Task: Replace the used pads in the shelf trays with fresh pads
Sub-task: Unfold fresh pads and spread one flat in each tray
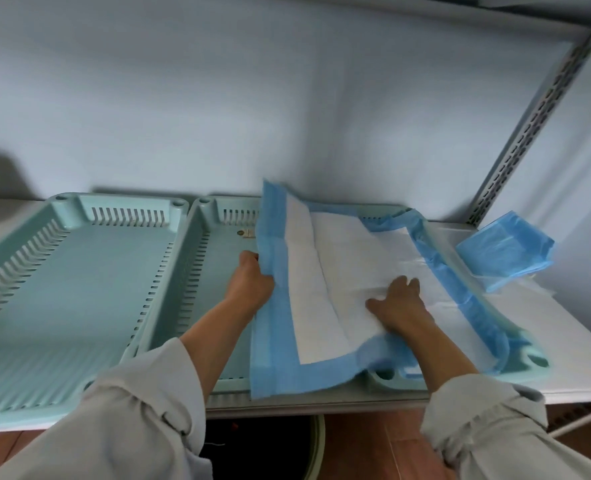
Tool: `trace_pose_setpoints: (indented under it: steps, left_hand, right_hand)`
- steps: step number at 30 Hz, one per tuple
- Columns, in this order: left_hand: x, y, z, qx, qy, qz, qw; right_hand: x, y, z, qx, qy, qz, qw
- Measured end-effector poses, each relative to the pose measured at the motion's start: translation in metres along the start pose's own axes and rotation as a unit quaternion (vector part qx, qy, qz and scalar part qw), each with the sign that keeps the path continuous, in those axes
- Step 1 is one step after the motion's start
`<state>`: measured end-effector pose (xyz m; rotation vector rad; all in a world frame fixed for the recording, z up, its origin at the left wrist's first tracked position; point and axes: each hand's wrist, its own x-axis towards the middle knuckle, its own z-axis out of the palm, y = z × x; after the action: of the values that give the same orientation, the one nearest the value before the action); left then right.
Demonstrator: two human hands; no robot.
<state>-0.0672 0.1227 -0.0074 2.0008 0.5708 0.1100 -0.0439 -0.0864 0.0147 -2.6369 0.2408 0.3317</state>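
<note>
2 hands on pad [325, 271]: left hand [250, 282] fingers gripping edge, right hand [399, 303] fingers spread flat.

I can read no text, number or brand anywhere in front of me. The only mark that might be a label is a small tan sticker [246, 233] on the floor of the middle tray [197, 271], close to its back wall, and it is too small and blurred for me to make out anything on it. The pad [322, 271] under my fingers is plain white with a blue border and carries no print that I can see.
</note>
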Motion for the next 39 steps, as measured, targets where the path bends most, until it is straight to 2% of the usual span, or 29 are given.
trace_pose_setpoints:
  steps: [2, 3, 5, 8, 10, 13, 16, 19, 22, 27, 33, 36, 38, 39]
  left_hand:
    - [-0.003, -0.002, 0.0, 0.146, 0.031, 0.029, 0.988]
    - [-0.003, -0.004, 0.0, 0.192, 0.046, 0.044, 0.979]
    - [0.001, -0.007, 0.001, 0.209, 0.038, 0.052, 0.976]
    - [0.004, -0.01, 0.004, 0.201, -0.028, 0.037, 0.978]
    - [0.0, -0.011, 0.011, 0.149, -0.095, -0.004, 0.984]
    - [-0.008, -0.01, 0.022, 0.039, -0.173, -0.096, 0.979]
    - [-0.008, -0.012, 0.024, -0.078, -0.15, -0.142, 0.975]
    - [-0.007, -0.013, 0.023, -0.233, -0.133, -0.194, 0.943]
    - [-0.007, -0.014, 0.018, -0.253, -0.131, -0.215, 0.934]
    - [-0.015, 0.001, 0.019, -0.163, -0.179, -0.128, 0.962]
    - [-0.015, 0.015, -0.006, -0.18, -0.104, -0.01, 0.978]
    - [-0.014, 0.013, -0.024, -0.02, -0.035, 0.116, 0.992]
    - [-0.013, 0.012, -0.041, 0.129, 0.005, 0.169, 0.977]
    - [-0.014, 0.012, -0.05, 0.19, 0.022, 0.17, 0.967]
  right_hand:
    - [-0.004, -0.001, 0.006, -0.21, 0.055, -0.062, 0.974]
    - [-0.008, -0.005, 0.008, -0.249, 0.072, -0.103, 0.96]
    - [-0.018, -0.016, 0.017, -0.229, 0.049, -0.192, 0.953]
    - [-0.034, -0.033, 0.038, -0.097, -0.075, -0.242, 0.963]
    - [-0.037, -0.041, 0.046, -0.038, -0.104, -0.228, 0.967]
    - [-0.031, -0.046, 0.046, 0.028, -0.07, -0.191, 0.979]
    - [-0.026, -0.047, 0.044, 0.103, -0.045, -0.168, 0.979]
    - [-0.022, -0.045, 0.045, 0.181, -0.036, -0.126, 0.975]
    - [-0.018, -0.045, 0.046, 0.18, -0.043, -0.123, 0.975]
    - [-0.024, -0.049, 0.048, 0.182, 0.024, -0.197, 0.963]
    - [-0.025, -0.058, 0.054, 0.183, 0.023, -0.272, 0.945]
    - [-0.035, -0.063, 0.06, 0.178, -0.027, -0.295, 0.938]
    - [-0.042, -0.065, 0.063, 0.187, -0.098, -0.284, 0.935]
    - [-0.044, -0.065, 0.065, 0.182, -0.129, -0.278, 0.935]
